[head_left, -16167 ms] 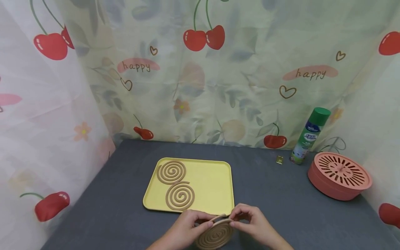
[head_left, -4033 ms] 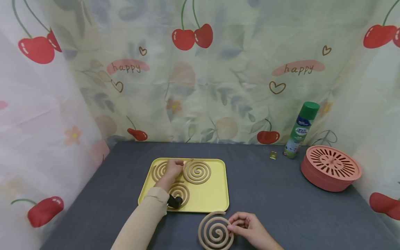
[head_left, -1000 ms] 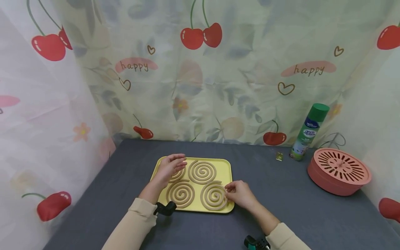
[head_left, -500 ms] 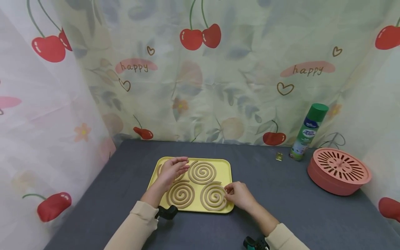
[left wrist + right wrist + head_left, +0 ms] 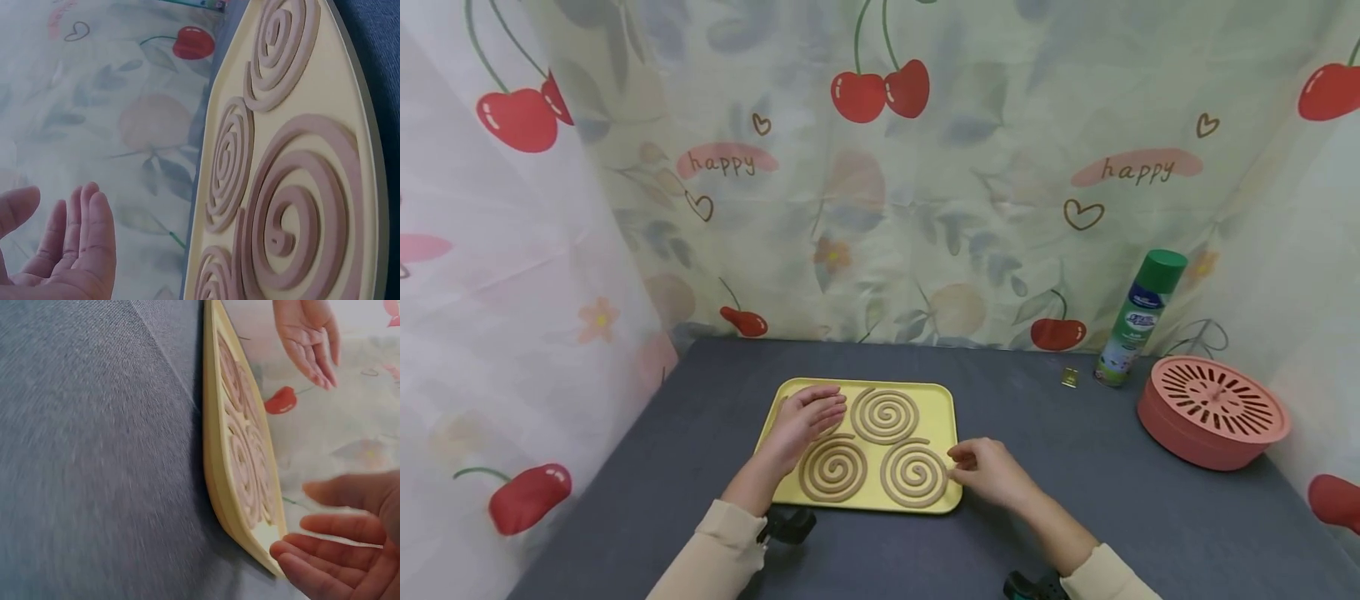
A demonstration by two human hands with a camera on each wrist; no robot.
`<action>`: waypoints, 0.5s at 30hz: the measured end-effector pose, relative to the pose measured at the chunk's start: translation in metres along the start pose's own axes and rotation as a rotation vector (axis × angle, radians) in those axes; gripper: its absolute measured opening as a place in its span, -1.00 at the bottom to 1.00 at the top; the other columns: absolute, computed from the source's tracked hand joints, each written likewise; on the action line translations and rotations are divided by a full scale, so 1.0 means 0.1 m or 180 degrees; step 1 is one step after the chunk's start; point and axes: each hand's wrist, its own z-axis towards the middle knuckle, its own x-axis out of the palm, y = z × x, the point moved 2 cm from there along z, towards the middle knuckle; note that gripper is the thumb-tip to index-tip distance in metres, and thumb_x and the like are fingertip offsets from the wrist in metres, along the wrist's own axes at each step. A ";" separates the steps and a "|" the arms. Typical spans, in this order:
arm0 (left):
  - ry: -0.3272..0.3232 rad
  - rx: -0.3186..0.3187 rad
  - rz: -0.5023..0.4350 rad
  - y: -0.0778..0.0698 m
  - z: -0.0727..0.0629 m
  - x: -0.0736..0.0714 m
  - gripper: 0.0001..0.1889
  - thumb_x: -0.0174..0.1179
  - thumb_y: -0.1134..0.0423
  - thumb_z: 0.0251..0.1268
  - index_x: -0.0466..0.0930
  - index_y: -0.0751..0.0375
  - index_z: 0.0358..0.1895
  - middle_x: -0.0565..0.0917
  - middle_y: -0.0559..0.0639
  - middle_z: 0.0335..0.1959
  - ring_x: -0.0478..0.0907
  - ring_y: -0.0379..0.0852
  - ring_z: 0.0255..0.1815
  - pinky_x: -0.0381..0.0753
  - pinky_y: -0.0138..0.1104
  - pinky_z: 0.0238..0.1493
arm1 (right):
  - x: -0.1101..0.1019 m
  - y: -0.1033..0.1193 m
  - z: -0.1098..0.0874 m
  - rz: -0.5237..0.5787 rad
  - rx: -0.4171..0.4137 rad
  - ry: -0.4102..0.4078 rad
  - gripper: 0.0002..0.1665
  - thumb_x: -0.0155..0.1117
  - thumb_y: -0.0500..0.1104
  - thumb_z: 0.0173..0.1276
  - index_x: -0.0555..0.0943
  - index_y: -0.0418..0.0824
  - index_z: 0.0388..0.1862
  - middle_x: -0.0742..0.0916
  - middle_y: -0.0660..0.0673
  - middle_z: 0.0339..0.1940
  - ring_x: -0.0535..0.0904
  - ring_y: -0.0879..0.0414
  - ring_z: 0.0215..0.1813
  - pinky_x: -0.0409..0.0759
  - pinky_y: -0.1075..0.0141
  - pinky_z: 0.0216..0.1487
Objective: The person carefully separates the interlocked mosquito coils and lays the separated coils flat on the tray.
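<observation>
Several brown mosquito coils lie flat in two rows on a yellow tray [image 5: 936, 408]. My left hand [image 5: 801, 425] hovers over the back left coil, mostly hiding it, with its fingers extended and nothing held. In the left wrist view the palm of this left hand [image 5: 75, 250] is bare, thumb apart from the fingers. My right hand [image 5: 988, 473] is at the tray's right rim, beside the front right coil [image 5: 916, 472]. Its fingers [image 5: 331, 550] are loosely bent and spread from the thumb, holding nothing. The back right coil [image 5: 885, 415] and front left coil [image 5: 833, 469] show fully.
On the dark grey table [image 5: 685, 467], a green spray can [image 5: 1138, 321] stands at the back right. Beside it are a pink round slotted box [image 5: 1213, 417] and a small gold metal piece [image 5: 1070, 377]. A cherry-print curtain [image 5: 887, 208] borders the table behind and at the sides.
Earlier my hands pulled a nested pair of coils apart. Both were laid on the tray's right side. My right hand has since let go of the front right coil and drawn back rightward.
</observation>
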 end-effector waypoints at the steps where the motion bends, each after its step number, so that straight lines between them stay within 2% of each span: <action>1: -0.0020 0.0009 0.0024 0.00 -0.01 -0.02 -0.65 0.05 0.36 0.34 0.41 0.39 0.16 0.59 0.20 0.03 0.62 -0.20 -0.09 0.48 -0.14 0.17 | -0.02 0.00 -0.02 -0.0005 -0.0063 0.0076 -0.64 0.33 -0.24 0.16 0.61 -0.43 -0.09 0.70 -0.29 -0.15 0.66 -0.06 -0.17 0.63 0.19 -0.19; 4: -0.0098 0.0053 0.0201 -0.03 -0.06 -0.09 -0.65 0.10 0.33 0.31 0.45 0.37 0.13 0.62 0.12 -0.02 0.63 -0.17 -0.08 0.51 -0.14 0.14 | -0.11 -0.02 -0.07 -0.0049 -0.0308 0.0256 -0.54 0.32 -0.16 0.20 0.56 -0.42 0.01 0.66 -0.31 -0.03 0.61 -0.15 -0.04 0.60 0.09 -0.08; 6: -0.0170 0.0158 0.0353 -0.05 -0.11 -0.13 -0.65 0.12 0.31 0.30 0.47 0.37 0.11 0.62 0.14 -0.02 0.63 -0.15 -0.09 0.55 -0.19 0.09 | -0.16 -0.03 -0.11 -0.0160 -0.0435 0.0361 -0.47 0.31 -0.11 0.22 0.52 -0.39 0.09 0.62 -0.30 0.06 0.55 -0.20 0.08 0.54 0.01 0.03; 10: -0.0340 0.0580 0.0656 -0.11 -0.22 -0.22 -0.71 0.11 0.29 0.32 0.51 0.34 0.05 0.62 0.23 -0.02 0.61 -0.19 -0.09 0.57 -0.34 -0.02 | -0.29 -0.06 -0.18 -0.0407 -0.0561 0.0560 -0.35 0.31 -0.04 0.22 0.44 -0.35 0.21 0.49 -0.35 0.24 0.37 -0.27 0.28 0.37 -0.15 0.18; 15: -0.0504 0.1173 0.0957 -0.20 -0.41 -0.35 -0.75 0.12 0.29 0.31 0.54 0.29 0.01 0.63 0.26 -0.05 0.57 -0.35 -0.09 0.52 -0.48 -0.01 | -0.45 -0.12 -0.30 -0.0517 -0.0433 0.0668 -0.20 0.32 0.06 0.19 0.33 -0.28 0.32 0.31 -0.36 0.39 0.19 -0.31 0.40 0.24 -0.23 0.24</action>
